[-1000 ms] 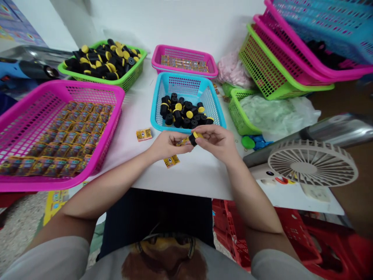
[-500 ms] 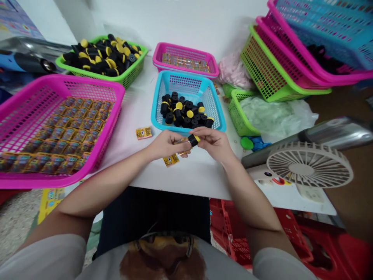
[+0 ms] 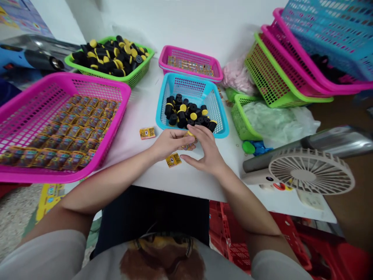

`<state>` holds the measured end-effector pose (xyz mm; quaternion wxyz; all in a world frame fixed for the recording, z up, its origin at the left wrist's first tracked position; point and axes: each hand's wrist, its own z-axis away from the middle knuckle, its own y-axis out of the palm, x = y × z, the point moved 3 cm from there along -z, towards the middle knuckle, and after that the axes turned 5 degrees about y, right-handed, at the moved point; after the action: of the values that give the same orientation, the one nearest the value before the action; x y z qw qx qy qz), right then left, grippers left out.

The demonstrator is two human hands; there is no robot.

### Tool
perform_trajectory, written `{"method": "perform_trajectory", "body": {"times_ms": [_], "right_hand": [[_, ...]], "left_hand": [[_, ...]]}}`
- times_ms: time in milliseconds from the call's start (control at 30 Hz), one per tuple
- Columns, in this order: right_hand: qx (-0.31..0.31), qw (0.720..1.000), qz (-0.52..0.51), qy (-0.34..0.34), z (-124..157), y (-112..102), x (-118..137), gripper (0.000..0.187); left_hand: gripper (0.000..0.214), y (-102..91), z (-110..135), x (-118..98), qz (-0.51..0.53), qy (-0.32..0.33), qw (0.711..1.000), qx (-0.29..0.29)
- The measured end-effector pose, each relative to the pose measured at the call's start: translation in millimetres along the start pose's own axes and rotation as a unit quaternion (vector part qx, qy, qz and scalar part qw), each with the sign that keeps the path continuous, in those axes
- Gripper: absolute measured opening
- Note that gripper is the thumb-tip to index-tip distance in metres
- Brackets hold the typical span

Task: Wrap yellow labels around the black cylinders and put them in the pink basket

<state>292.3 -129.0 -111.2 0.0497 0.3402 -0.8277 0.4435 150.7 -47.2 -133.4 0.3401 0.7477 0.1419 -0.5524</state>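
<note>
My left hand (image 3: 168, 146) is closed around a small black-and-yellow cylinder in a printed wrapper (image 3: 188, 146), mostly hidden by fingers. My right hand (image 3: 207, 153) arches over it, thumb well apart from the fingers, fingertips at the top of the piece. Under the hands, a yellow printed packet (image 3: 173, 160) lies on the white table (image 3: 175, 181). A second yellow packet with a pinkish edge (image 3: 147, 133) rests to the left. Just beyond my hands stands a blue basket (image 3: 163, 89) of black cylinders, several with yellow caps (image 3: 193, 116).
On the left, a large pink basket (image 3: 126, 93) holds rows of wrapped pieces. Behind are a green basket (image 3: 136, 77) of black-and-yellow cylinders and a pink basket (image 3: 167, 49) of clear pieces. Tilted stacked baskets (image 3: 269, 74), a plastic bag (image 3: 279, 118) and a fan (image 3: 310, 171) stand right.
The right hand has gone from pinching the yellow end of the cylinder to a spread pose over it. The black part no longer shows between the hands. The view has shifted slightly.
</note>
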Motion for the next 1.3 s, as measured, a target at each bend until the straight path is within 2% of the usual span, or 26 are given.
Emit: {"method": "perform_trajectory", "body": {"times_ms": [167,300,400,533,600,767,833,900,967,1067,1167,1233,1300], "right_hand": [[-0.114,0.984,0.136,0.001,9,8,10,0.073],[-0.164,0.976,0.141,-0.015,13,10,17,0.069],[-0.144,0.98,0.137,-0.023,13,10,18,0.065],[-0.109,0.981,0.14,-0.074,16,11,20,0.066],[-0.115,0.978,0.147,-0.09,17,12,21,0.062],[-0.109,0.983,0.12,-0.085,16,14,23,0.05],[-0.134,0.979,0.124,-0.091,15,12,24,0.049],[-0.176,0.967,0.149,-0.106,14,9,24,0.043],[-0.192,0.958,0.178,-0.118,13,9,23,0.037],[-0.164,0.956,0.218,-0.107,13,10,15,0.031],[-0.141,0.956,0.244,-0.083,15,10,5,0.026],[-0.15,0.955,0.243,-0.08,15,7,0,0.029],[-0.188,0.946,0.241,-0.107,16,3,-3,0.036]], "left_hand": [[0.051,8.8,1,2,0.023,0.004,0.999,0.039],[0.054,17.4,6,2,0.041,0.009,0.997,0.065],[0.055,20.3,10,3,0.042,-0.005,0.996,0.076],[0.056,18.0,14,4,-0.015,-0.051,0.996,0.076],[0.056,16.9,15,3,-0.019,-0.06,0.994,0.084],[0.06,20.0,18,-3,-0.001,-0.048,0.989,0.143],[0.061,20.3,19,-4,-0.031,-0.046,0.989,0.134],[0.06,19.3,19,-5,-0.064,-0.023,0.992,0.106],[0.059,18.7,18,-6,-0.084,0.024,0.991,0.097],[0.055,17.4,12,-5,-0.13,0.132,0.979,0.087],[0.055,14.6,6,-5,-0.203,0.243,0.949,0.008],[0.049,14.5,6,-6,-0.244,0.264,0.933,-0.031],[0.04,14.9,14,-13,-0.278,0.254,0.924,-0.058]]}}
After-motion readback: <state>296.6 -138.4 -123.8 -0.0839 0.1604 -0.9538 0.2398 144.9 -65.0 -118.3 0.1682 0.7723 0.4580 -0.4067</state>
